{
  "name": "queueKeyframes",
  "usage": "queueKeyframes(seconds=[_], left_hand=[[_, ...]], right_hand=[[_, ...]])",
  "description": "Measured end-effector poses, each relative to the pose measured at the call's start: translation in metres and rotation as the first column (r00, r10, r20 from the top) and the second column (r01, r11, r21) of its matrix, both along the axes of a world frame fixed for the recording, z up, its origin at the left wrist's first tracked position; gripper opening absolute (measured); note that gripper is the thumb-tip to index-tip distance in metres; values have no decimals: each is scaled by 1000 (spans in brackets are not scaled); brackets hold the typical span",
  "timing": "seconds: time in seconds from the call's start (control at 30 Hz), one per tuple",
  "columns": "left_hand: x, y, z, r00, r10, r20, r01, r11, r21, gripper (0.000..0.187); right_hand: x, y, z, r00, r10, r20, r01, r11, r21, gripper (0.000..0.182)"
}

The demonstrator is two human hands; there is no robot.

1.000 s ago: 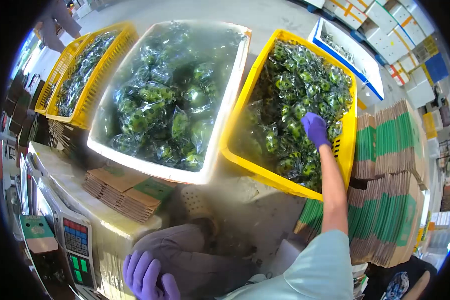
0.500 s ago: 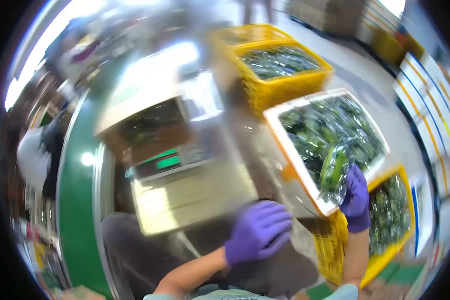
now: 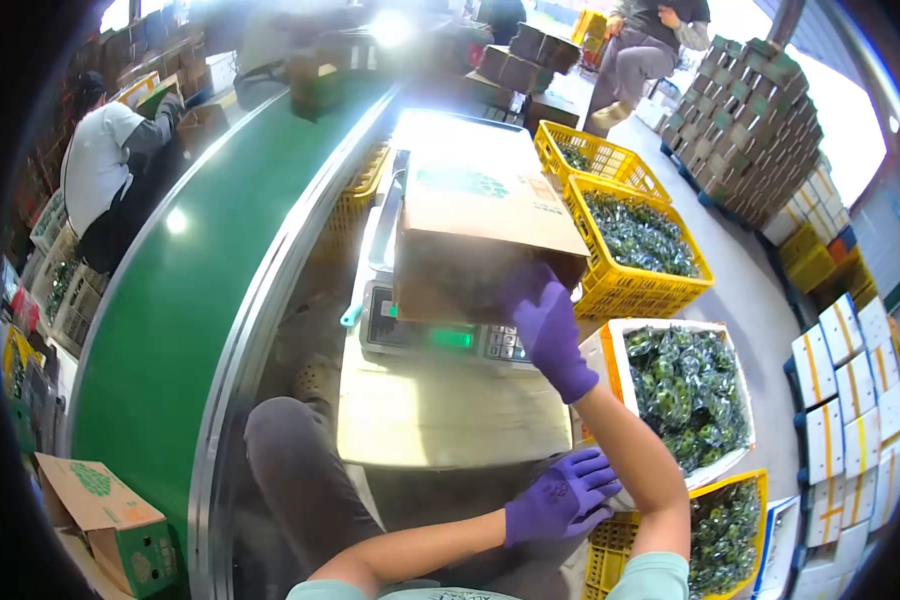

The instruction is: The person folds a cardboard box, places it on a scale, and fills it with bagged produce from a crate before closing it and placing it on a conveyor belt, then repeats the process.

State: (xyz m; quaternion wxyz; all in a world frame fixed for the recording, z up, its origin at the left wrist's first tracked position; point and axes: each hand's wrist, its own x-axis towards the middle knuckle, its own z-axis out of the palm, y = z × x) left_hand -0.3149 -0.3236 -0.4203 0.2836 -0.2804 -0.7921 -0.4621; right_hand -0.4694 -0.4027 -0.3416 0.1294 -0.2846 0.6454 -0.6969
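Observation:
My right hand (image 3: pixel 553 335), in a purple glove, reaches to the open side of a brown cardboard carton (image 3: pixel 490 215). Its fingers are blurred and partly lost in the carton's dark interior, so whatever they hold cannot be seen. The carton rests on a digital scale (image 3: pixel 450 340) with a lit green display. Low over my lap, my left hand (image 3: pixel 560 497), also purple-gloved, is open with fingers extended and holds nothing. Just right of it stands a white foam box (image 3: pixel 622 385) full of plastic-wrapped green vegetables (image 3: pixel 685 395).
Yellow crates (image 3: pixel 635 285) of wrapped green vegetables stand at the right, another (image 3: pixel 760 520) below the foam box. A green conveyor belt (image 3: pixel 210 270) runs along my left, with an open carton (image 3: pixel 135 540) beside it. A person (image 3: pixel 105 165) works beyond; another (image 3: pixel 640 60) is at the back.
My right hand moved from above the foam box, where it held a plastic-wrapped green vegetable, left to the carton. My left hand is lower relative to the scale. The view turned right.

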Motion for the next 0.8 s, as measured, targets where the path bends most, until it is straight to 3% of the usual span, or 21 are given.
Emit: queueKeyframes(seconds=[0.03,0.07,0.13,0.2,0.37,0.6,0.73,0.8], left_hand=[[0,0,0,1000,-14,12,14,1000,8,32],[1,1,-1,1000,-14,8,14,1000,23,32],[3,0,-2,999,-43,29,42,999,26,32],[3,-1,-3,999,-48,23,47,999,27,32],[3,-4,-1,999,-45,18,45,999,21,34],[4,-3,-6,998,-43,52,42,999,14,32],[4,-3,-5,1000,-21,19,20,1000,21,29],[4,-4,-5,1000,-8,13,7,1000,25,28]], right_hand=[[-2,-2,-3,951,-36,-308,82,987,139,15],[-4,-2,-10,810,-21,-586,200,949,242,18],[-5,1,-13,836,-8,-548,124,977,175,25],[-6,10,-4,652,31,-757,266,926,267,27],[17,29,9,612,9,-791,346,896,278,26],[32,78,14,675,-45,-736,370,884,285,22],[30,103,17,668,-113,-735,425,869,253,17],[28,114,19,735,-233,-637,463,858,221,19]])
